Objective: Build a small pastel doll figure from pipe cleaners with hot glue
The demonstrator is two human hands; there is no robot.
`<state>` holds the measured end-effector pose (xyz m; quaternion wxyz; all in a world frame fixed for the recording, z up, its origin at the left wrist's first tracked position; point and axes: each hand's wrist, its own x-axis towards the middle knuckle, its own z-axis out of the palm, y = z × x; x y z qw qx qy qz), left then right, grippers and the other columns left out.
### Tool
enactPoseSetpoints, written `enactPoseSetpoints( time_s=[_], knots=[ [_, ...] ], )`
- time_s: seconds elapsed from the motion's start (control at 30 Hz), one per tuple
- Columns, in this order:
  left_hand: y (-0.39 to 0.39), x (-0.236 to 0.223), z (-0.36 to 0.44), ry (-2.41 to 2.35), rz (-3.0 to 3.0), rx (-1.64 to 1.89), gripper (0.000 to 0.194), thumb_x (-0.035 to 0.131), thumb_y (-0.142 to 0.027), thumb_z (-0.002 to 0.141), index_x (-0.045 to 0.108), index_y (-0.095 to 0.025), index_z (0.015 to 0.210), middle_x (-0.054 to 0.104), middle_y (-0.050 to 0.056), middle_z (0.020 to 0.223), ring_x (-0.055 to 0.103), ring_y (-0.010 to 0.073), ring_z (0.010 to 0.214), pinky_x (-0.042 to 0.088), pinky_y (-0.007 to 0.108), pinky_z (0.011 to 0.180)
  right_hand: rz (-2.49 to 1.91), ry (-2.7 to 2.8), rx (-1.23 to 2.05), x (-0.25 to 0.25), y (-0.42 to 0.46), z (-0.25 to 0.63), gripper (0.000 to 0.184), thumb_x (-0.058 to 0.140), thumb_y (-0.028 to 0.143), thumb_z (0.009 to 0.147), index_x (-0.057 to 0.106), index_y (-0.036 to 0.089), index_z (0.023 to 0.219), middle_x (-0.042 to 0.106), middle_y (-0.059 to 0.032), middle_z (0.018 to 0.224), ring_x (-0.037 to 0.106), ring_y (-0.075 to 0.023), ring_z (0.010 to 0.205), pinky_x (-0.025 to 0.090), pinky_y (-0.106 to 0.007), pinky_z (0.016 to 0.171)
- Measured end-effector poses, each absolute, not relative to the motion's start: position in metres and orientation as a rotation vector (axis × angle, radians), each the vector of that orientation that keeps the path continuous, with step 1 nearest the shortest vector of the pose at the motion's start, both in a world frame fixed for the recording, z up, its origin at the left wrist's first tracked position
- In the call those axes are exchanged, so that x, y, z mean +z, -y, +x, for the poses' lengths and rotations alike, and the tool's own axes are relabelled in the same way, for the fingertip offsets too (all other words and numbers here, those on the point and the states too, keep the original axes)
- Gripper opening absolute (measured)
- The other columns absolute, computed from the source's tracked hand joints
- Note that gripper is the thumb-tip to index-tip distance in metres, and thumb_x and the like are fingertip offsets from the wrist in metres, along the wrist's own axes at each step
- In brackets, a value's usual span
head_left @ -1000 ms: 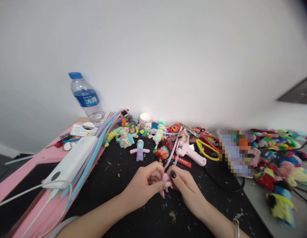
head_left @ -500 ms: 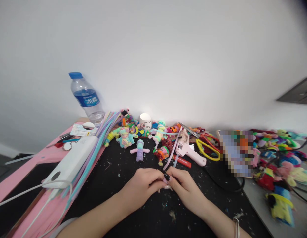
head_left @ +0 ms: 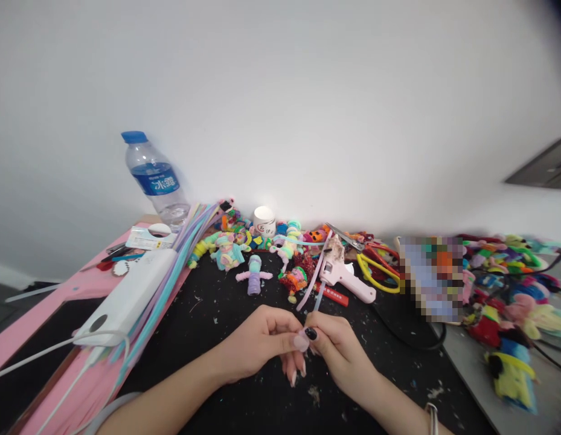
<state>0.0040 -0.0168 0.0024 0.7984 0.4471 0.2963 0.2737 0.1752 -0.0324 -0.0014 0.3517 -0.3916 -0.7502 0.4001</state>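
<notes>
My left hand (head_left: 262, 344) and my right hand (head_left: 337, 350) meet low in the middle, over a black mat (head_left: 226, 314). Both pinch the near end of a pale pink pipe cleaner (head_left: 313, 275) that runs up and away towards the glue gun. The left thumb and forefinger press on the coiled end; the right thumb, with a dark nail, presses beside it. A second bluish stem (head_left: 320, 296) rises between the fingers.
A pink glue gun (head_left: 343, 275) lies just beyond the hands, with yellow-handled scissors (head_left: 375, 266) to its right. Small pipe-cleaner figures (head_left: 253, 275) crowd the back. A bundle of pastel stems (head_left: 171, 278), white power bank (head_left: 130, 296) and water bottle (head_left: 156, 178) are at left.
The hands stayed joined, dipped and shifted slightly. The left fingers have uncurled downward and the pinch has turned on the pink coil.
</notes>
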Motion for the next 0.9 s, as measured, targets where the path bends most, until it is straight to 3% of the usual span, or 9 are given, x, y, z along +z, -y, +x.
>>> enactPoseSetpoints(
  time_s=[0.37, 0.7, 0.9],
  knots=[
    [0.0161, 0.0016, 0.0050, -0.605, 0.806, 0.498, 0.024, 0.065, -0.031, 0.074, 0.057, -0.010, 0.066, 0.064, 0.003, 0.053, 0.055, 0.0073, 0.039, 0.045, 0.016, 0.040, -1.022, 1.803, 1.267, -0.0012, 0.0341, 0.1722, 0.043, 0.025, 0.047, 0.093, 0.036, 0.019, 0.063, 0.035, 0.0042, 0.059, 0.034, -0.0108, 0.055, 0.029, -0.023, 0.052],
    [0.0169, 0.0007, 0.0026, -0.566, 0.681, 0.461, 0.023, 0.066, -0.030, 0.073, 0.055, -0.011, 0.066, 0.062, 0.002, 0.052, 0.052, 0.0058, 0.040, 0.039, 0.014, 0.039, -1.021, 1.962, 1.049, 0.0006, 0.0364, 0.1717, 0.034, 0.030, 0.032, 0.094, 0.040, 0.018, 0.065, 0.040, 0.0027, 0.061, 0.039, -0.0110, 0.056, 0.031, -0.023, 0.053],
    [0.0144, 0.0012, 0.0023, -0.609, 0.734, 0.469, 0.026, 0.064, -0.034, 0.075, 0.054, -0.012, 0.066, 0.060, 0.000, 0.051, 0.049, 0.0048, 0.038, 0.037, 0.015, 0.038, -1.039, 1.929, 1.103, 0.0017, 0.0341, 0.1725, 0.028, 0.032, 0.031, 0.094, 0.044, 0.019, 0.072, 0.046, 0.0016, 0.067, 0.043, -0.0119, 0.060, 0.035, -0.023, 0.057]
  ],
)
